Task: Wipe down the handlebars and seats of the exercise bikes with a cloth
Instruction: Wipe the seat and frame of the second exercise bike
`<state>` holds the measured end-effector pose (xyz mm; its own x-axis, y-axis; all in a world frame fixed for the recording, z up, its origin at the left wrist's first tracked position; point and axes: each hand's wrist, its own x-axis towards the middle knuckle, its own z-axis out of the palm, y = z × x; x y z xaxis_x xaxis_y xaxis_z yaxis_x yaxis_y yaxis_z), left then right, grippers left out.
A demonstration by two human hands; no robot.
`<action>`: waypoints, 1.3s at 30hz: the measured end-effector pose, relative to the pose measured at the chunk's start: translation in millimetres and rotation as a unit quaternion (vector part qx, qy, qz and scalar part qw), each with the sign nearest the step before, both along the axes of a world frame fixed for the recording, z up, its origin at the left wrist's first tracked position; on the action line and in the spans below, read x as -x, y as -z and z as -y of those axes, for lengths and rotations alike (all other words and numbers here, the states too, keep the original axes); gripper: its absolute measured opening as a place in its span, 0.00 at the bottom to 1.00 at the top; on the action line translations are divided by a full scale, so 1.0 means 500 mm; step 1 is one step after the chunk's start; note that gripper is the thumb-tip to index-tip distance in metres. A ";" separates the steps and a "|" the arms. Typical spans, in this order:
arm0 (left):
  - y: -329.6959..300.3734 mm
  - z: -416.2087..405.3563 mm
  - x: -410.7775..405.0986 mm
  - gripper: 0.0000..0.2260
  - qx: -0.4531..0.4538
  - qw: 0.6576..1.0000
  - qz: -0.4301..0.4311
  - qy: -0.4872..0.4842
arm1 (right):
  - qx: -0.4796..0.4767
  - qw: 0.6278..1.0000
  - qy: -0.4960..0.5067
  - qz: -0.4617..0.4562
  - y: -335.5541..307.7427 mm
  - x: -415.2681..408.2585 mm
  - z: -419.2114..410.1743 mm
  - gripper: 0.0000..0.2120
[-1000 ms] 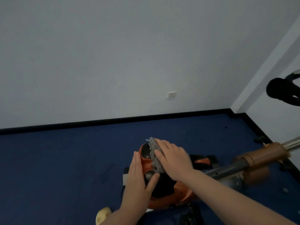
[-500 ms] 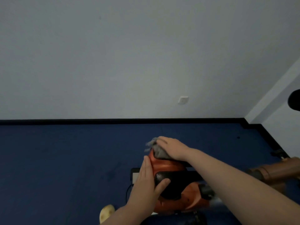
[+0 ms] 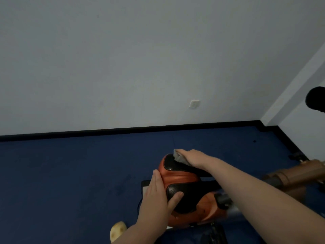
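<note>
now, nearest the wearer, the left hand [image 3: 156,196] rests flat against the near-left flank of the seat [image 3: 181,180], fingers straight and together, thumb hooked over the near black perforated pad. it steadies the seat and grips nothing. this placement matches the two earlier views, so the bracing role is unchanged.

the seat itself stands on the bike frame above the blue floor [image 3: 70,173], between the two forearms. it is orange with two black pads. its long axis appears to run left to right across the view; the broad rounded end points left and away from the wearer, and the narrower end passes under the right forearm toward the orange post [image 3: 297,173] at the right edge. the exact nose is hidden by the arm.

farther out, the right hand [image 3: 191,158] presses the grey cloth [image 3: 179,156] onto the far black pad, fingers laid over the cloth and holding it against the surface. a second ago the cloth lay on the left end of the seat, nearer the left hand; half a second ago it had reached the far upper edge, where it lies now. judged from this, the near and end faces are covered and the far pad is in progress.

beyond, a dark rounded part [image 3: 316,99] of another machine shows at the right edge, against the wall [image 3: 123,67].
</note>
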<state>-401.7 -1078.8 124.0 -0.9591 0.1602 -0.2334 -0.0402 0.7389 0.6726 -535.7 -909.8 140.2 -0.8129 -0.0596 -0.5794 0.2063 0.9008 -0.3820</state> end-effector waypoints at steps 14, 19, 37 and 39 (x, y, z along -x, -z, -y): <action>0.004 0.002 0.004 0.45 0.001 1.000 -0.009 0.009 | 0.053 0.974 -0.137 -0.170 -0.033 -0.073 0.034 0.21; 0.000 0.001 -0.002 0.44 -0.015 1.000 -0.021 0.000 | -0.069 0.991 -0.076 -0.086 -0.018 -0.051 -0.001 0.22; -0.022 0.039 0.108 0.50 0.095 0.960 -0.133 0.227 | -0.203 0.932 -0.026 -0.299 -0.010 -0.145 -0.017 0.09; -0.021 0.038 0.118 0.52 0.097 0.957 -0.125 0.244 | -0.198 0.903 0.042 -0.380 0.007 -0.186 -0.013 0.10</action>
